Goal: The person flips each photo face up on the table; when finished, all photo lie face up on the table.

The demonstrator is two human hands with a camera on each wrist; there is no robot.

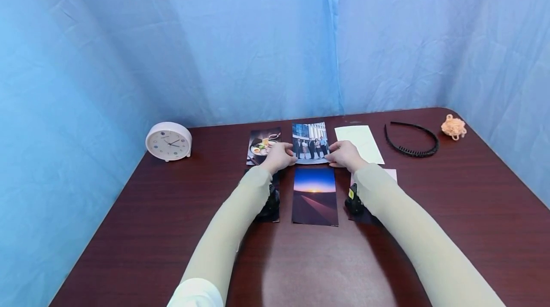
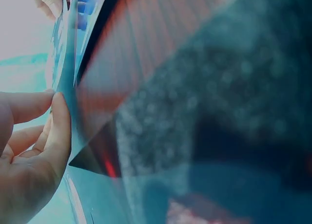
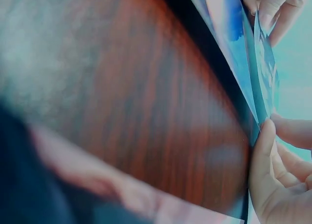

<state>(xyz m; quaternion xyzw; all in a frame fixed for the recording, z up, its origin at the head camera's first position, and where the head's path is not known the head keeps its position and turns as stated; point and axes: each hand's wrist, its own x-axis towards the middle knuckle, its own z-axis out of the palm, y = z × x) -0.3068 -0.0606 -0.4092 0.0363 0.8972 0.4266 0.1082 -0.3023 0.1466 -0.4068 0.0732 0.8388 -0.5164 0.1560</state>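
A photo of several people in front of buildings (image 1: 310, 142) is at the back middle of the table in the head view. My left hand (image 1: 279, 156) pinches its lower left edge, and my right hand (image 1: 344, 155) pinches the lower right one. Both wrist views show thumb and fingertips on the photo's edge, the left hand (image 2: 36, 156) and the right hand (image 3: 280, 170) facing each other. Just below lies a sunset photo (image 1: 315, 197). A noodle-bowl photo (image 1: 258, 147) is partly covered by my left hand, and a pale sheet (image 1: 360, 142) lies by my right.
Two more photos lie partly hidden under my forearms, a dark one (image 1: 275, 216) at left and another (image 1: 392, 173) at right. A white clock (image 1: 169, 142) stands at the back left. At the back right are a black headband (image 1: 414, 153) and a peach-coloured yarn-like bundle (image 1: 453, 127).
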